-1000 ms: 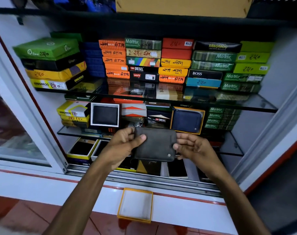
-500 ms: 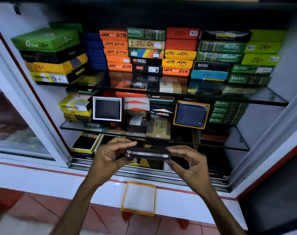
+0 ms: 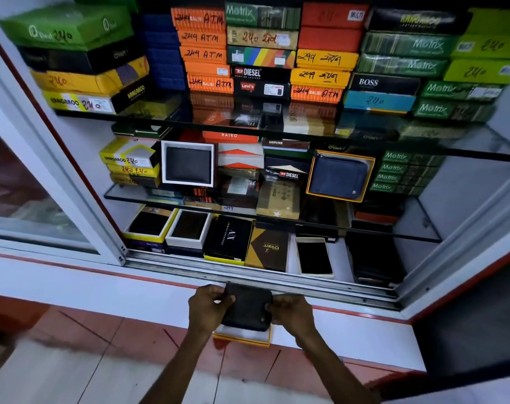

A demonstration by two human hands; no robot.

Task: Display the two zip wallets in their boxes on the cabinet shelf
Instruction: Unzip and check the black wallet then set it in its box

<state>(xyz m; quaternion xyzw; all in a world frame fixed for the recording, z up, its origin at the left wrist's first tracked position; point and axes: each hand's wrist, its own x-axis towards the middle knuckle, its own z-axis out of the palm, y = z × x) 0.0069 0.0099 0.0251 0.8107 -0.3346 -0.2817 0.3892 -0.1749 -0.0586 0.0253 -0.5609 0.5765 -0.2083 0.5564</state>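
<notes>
I hold a dark grey zip wallet (image 3: 248, 307) flat between both hands, low in front of the cabinet. My left hand (image 3: 208, 306) grips its left edge and my right hand (image 3: 291, 312) its right edge. Right under the wallet lies an open yellow-rimmed box (image 3: 242, 337) with a white lining, on the red floor; most of it is hidden by the wallet. A blue zip wallet (image 3: 338, 177) stands upright in its yellow-rimmed box (image 3: 308, 182) on the middle glass shelf (image 3: 423, 228).
Stacks of coloured wallet boxes (image 3: 323, 56) fill the upper shelf. A black wallet in a white box (image 3: 187, 164) stands on the middle shelf. Open boxes (image 3: 189, 228) and a phone-like item (image 3: 314, 256) lie on the bottom level. A sliding glass door (image 3: 29, 199) is at left, its metal track (image 3: 262, 279) in front.
Both hands have carried the grey wallet down from shelf height, turned it flat and brought it over the yellow-rimmed box on the floor. The view has tilted downward.
</notes>
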